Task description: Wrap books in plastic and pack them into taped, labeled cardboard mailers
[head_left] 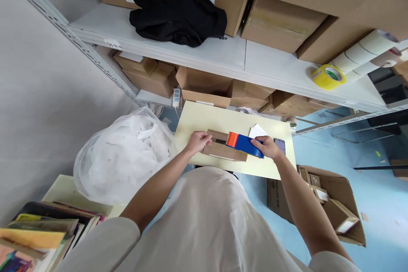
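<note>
A small brown cardboard box (223, 151) lies flat on the pale yellow table (204, 114), with a dark slot or mark on its top. My right hand (267, 146) is wrapped round the blue end of a tape dispenser (247, 144), whose orange end points left over the box. At the box's left end my left hand (199, 141) is closed in a pinch. What lies between its fingertips is too small to make out. White paper (257, 131) lies behind the dispenser, and a phone (280, 145) rests to the right of my right hand.
A full white plastic bag (124, 157) bulges at the table's left. Behind the table, a shelf (236, 53) carries cartons, a black garment (177, 12) and a yellow tape roll (328, 76). An open carton (346, 195) of smaller boxes stands on the floor at right.
</note>
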### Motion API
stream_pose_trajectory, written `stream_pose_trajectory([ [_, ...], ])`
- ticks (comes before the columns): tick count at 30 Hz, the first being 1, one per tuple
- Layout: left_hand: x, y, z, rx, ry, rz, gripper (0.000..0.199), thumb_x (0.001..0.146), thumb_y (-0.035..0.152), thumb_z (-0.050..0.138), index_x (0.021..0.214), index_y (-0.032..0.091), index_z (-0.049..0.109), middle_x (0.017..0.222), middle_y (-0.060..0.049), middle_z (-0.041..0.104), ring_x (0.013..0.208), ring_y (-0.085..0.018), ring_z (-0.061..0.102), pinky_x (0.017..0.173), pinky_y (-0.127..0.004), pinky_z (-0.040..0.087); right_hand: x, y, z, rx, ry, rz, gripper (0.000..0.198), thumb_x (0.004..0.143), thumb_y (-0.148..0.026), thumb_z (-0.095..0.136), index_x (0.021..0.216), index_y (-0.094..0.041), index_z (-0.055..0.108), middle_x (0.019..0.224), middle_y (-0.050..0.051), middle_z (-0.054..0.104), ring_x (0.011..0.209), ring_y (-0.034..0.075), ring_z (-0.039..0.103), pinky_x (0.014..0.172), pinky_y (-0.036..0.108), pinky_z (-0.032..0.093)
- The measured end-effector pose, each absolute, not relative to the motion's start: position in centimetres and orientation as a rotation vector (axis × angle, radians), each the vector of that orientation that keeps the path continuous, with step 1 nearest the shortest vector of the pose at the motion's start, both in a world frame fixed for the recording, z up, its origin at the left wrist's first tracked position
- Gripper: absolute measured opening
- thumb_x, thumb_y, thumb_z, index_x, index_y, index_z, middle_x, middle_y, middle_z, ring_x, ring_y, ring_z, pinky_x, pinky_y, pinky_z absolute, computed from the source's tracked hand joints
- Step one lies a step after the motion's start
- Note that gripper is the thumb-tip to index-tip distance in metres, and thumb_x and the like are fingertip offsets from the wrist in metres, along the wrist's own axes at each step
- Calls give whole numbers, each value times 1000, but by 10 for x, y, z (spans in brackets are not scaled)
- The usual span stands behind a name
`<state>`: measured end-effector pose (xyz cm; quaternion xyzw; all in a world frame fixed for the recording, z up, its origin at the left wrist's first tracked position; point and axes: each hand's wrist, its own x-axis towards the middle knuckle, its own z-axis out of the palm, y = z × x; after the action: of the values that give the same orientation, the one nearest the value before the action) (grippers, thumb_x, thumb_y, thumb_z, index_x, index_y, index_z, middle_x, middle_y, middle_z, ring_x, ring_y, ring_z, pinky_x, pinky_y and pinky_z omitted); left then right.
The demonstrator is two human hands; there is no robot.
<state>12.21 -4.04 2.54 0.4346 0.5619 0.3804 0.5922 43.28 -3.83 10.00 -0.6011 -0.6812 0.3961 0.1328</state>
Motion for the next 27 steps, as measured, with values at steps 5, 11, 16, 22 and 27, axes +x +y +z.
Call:
stream_pose_trajectory([
  [5,70,-37,9,901,1452,885,26,65,39,69,67,14,66,62,-3,67,53,-10,57,54,-21,44,452,-40,94,-1869,-1961,1099,56,73,-71,48,50,-20,42,47,-4,37,47,9,33,46,24,29],
  [11,65,-33,-15,895,1499,860,28,65,42,67,64,14,64,64,-5,67,49,-8,52,50,-22,42,438,-36,84,-1887,-2034,1038,54,75,-68,46,50,-20,42,48,-4,37,48,10,33,46,24,30],
  [16,77,-40,-47,927,1579,807,28,68,43,62,66,15,66,69,-6,68,57,-13,59,53,-24,46,430,-33,84,-1923,-2123,921,54,77,-66,45,49,-20,43,46,-3,39,48,11,36,48,24,31],
  [22,101,-47,-71,1058,1632,712,29,78,37,53,72,15,71,78,-9,73,72,-19,67,63,-27,48,427,-35,85,-1970,-2084,913,55,77,-69,45,50,-20,45,46,-2,40,48,11,37,48,25,32],
  [27,117,-51,-72,1209,1707,611,29,82,35,52,88,17,74,95,-12,73,94,-26,67,78,-33,48,423,-37,86,-1969,-2061,904,57,77,-70,44,49,-20,43,45,-2,40,47,11,36,46,24,31],
])
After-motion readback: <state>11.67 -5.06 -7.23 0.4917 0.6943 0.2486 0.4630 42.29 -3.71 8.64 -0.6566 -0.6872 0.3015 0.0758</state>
